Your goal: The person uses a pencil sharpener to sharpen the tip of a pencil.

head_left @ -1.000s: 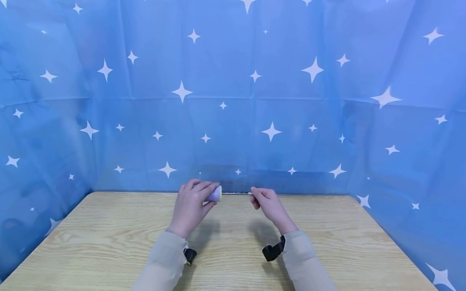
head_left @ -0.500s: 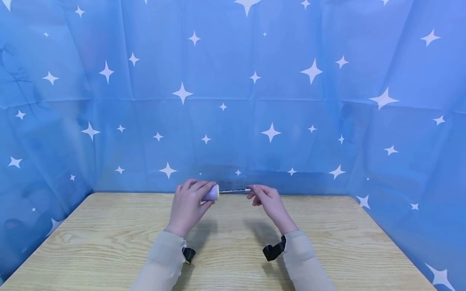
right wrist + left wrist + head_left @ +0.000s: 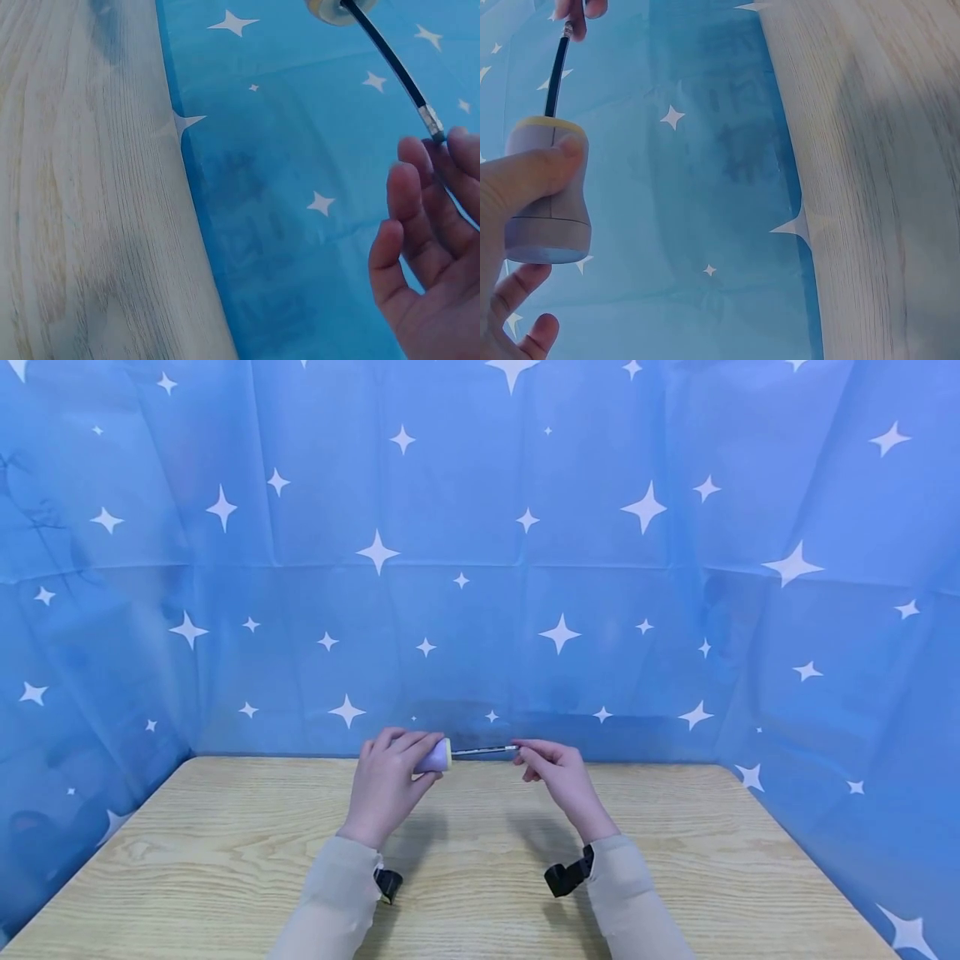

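In the head view my left hand (image 3: 386,785) grips a lavender pencil sharpener (image 3: 431,758) with a yellow rim, holding it sideways above the table's far edge. The left wrist view shows the thumb pressed along the waisted body of the sharpener (image 3: 544,202). A dark pencil (image 3: 480,751) runs out of its yellow-rimmed end toward the right; the tip inside is hidden. My right hand (image 3: 558,777) pinches the pencil's far end with its fingertips. Up close in the right wrist view, the silver band and eraser of the pencil (image 3: 405,79) meet those fingertips, the other fingers loosely bent.
Below the hands lies a light wood-grain table (image 3: 480,877). A blue cloth with white stars (image 3: 480,568) hangs behind it and at both sides. Black wrist cameras (image 3: 567,877) sit at the cuffs.
The right fingers have shifted to the pencil's very end and loosened a little, so its silver band shows more. The pencil now slopes slightly up to the right; the sharpener has moved slightly left.
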Action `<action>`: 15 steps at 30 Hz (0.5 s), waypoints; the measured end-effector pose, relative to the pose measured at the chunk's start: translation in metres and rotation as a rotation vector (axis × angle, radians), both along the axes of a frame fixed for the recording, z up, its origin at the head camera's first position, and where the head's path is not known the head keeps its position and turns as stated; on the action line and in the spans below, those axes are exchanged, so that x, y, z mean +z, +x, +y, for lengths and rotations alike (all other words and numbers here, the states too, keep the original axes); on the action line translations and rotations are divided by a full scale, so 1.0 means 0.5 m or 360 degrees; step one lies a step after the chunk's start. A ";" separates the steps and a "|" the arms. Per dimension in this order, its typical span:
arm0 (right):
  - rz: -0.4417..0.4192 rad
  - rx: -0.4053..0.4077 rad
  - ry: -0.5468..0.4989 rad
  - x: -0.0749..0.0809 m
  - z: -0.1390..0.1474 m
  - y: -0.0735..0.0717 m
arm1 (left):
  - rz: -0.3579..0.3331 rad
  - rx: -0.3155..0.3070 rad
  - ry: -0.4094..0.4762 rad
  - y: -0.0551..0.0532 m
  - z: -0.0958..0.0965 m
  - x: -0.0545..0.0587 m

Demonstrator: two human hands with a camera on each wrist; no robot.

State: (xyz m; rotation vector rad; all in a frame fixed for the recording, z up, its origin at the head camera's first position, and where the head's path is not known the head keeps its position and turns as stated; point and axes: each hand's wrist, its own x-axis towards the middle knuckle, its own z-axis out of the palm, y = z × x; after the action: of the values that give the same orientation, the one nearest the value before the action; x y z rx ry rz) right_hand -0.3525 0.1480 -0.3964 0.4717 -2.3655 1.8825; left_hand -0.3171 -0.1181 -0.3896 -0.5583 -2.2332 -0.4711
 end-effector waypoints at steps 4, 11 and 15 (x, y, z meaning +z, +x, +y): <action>0.0002 0.0003 -0.0020 0.000 -0.001 0.001 | -0.0006 -0.0016 0.0004 0.000 0.002 0.000; -0.0008 -0.0039 -0.0022 -0.002 -0.009 0.002 | 0.0016 -0.0036 -0.0016 0.000 0.004 -0.002; -0.0003 -0.0038 -0.0002 -0.004 -0.011 0.000 | 0.0039 -0.0047 -0.0029 -0.002 0.007 -0.002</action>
State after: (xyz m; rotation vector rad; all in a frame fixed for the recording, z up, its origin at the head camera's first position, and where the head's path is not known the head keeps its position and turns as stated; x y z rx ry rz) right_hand -0.3524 0.1423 -0.3985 0.4400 -2.3599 1.8751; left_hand -0.3179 -0.1145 -0.3906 -0.6042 -2.2104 -0.4570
